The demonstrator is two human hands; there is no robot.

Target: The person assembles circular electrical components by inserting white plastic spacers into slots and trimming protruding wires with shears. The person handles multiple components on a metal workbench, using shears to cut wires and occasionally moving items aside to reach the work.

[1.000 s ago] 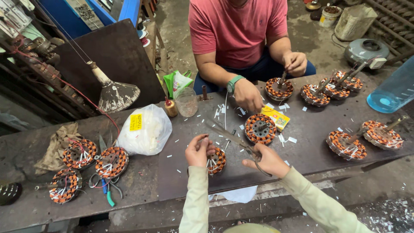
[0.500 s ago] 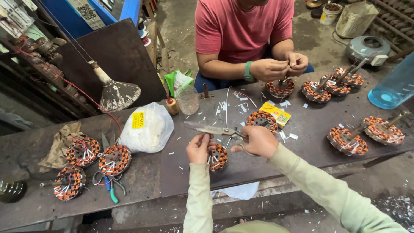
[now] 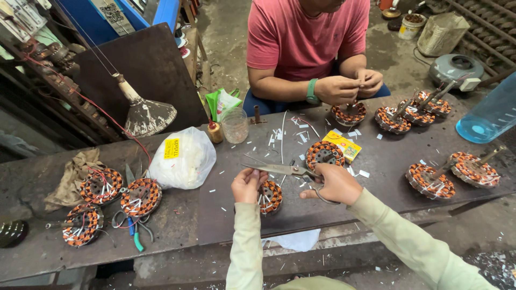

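Presently, an inventory of what I am seeing at my bench:

Left hand: my left hand (image 3: 248,185) is curling shut, fingertips pinching the rim of a copper-wound stator (image 3: 270,196) and steadying it on the bench.

Right hand: my right hand (image 3: 336,184) is gripping the handles of a pair of scissors (image 3: 282,170), fingers closed through the loops; the blades are parting slightly and pointing left above my left hand.

Stator in hand: it is lying flat on the dark metal workbench (image 3: 226,215), near the front edge, between my two hands, with white insulation strips sticking out of its slots.

Second stator: another stator (image 3: 324,154) is sitting just beyond my right hand, beside a small yellow box (image 3: 345,145).

Left group: three stators (image 3: 141,196) are lying at the left end, with green-handled pliers (image 3: 136,235) and a rag (image 3: 72,177) beside them.

Middle: a white plastic bag (image 3: 183,158) and a clear plastic cup (image 3: 235,125) are standing behind my work.

Co-worker: a person in a red shirt (image 3: 309,35) is sitting opposite, both hands (image 3: 346,86) working together over another stator (image 3: 348,114).

Right end: more stators (image 3: 430,181) with shafts are resting near a blue water jug (image 3: 492,115).
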